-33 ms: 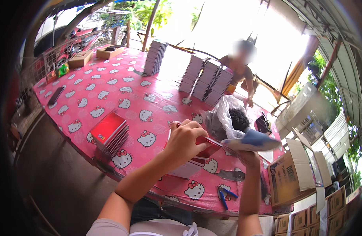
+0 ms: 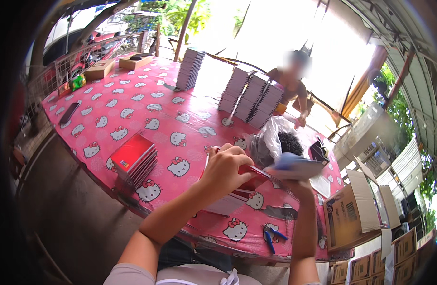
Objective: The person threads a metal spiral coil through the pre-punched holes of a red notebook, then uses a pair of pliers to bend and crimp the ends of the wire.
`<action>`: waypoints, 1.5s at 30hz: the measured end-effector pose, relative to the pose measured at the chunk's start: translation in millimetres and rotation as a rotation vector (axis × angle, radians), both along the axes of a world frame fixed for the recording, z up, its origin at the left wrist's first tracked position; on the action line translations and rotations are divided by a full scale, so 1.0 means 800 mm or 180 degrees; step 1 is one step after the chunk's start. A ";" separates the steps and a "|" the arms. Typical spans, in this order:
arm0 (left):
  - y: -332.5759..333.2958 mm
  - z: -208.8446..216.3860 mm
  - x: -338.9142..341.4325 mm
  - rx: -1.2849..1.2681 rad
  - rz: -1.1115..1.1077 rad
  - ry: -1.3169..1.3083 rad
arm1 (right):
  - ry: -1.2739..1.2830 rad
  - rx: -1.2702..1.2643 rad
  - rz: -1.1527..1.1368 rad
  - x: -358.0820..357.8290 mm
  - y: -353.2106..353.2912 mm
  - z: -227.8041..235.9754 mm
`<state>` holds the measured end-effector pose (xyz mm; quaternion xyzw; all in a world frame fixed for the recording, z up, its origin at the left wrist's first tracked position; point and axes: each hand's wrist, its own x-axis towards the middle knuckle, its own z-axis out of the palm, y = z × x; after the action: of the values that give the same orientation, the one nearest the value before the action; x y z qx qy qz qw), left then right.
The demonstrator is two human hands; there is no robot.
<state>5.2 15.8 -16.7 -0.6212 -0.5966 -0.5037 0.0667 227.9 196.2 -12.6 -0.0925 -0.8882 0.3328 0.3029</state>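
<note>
My left hand (image 2: 225,166) is closed on a red-covered notebook (image 2: 260,175), holding it up at a slant over the table. A thin spiral coil (image 2: 284,187) runs along the notebook's edge and sticks out toward my right hand (image 2: 301,188). A flat blue and pale object (image 2: 297,167), smeared by motion, is at my right hand; its kind is unclear, and the fingers are mostly hidden behind it. Below the hands lie more notebook pages (image 2: 223,206). Blue-handled cutting pliers (image 2: 269,244) lie close to the table's front edge.
A stack of red notebooks (image 2: 133,154) stands at left. Tall stacks of spiral-bound notebooks (image 2: 251,97) stand at the back. A plastic bag (image 2: 268,142) holds a black bundle (image 2: 290,142). Across the table is a person (image 2: 292,88). Cardboard boxes (image 2: 344,213) are at right.
The blue object has shifted slightly left and tilted with my right hand's motion. My left hand keeps its hold on the notebook with hardly any movement.
</note>
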 end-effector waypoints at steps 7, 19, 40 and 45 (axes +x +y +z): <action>-0.002 0.004 -0.003 -0.0281 -0.0008 -0.0179 | -0.1242 0.0377 -0.0842 -0.032 -0.003 0.032; -0.008 -0.007 -0.038 0.0034 -0.0165 -0.1393 | -0.0544 -0.0131 -0.0489 -0.072 -0.001 0.046; -0.009 -0.019 -0.047 0.0417 -0.1607 -0.3255 | -0.2187 0.1123 -0.3243 0.021 -0.024 -0.092; -0.032 0.024 -0.026 0.1181 -0.0833 -0.1156 | -0.1833 0.0788 -0.2676 0.089 -0.084 -0.182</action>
<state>-15.9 -9.5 2.2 -0.5697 -0.4112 -0.7116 0.0058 299.2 129.3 -158.2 -0.4923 -0.8544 0.0361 0.1625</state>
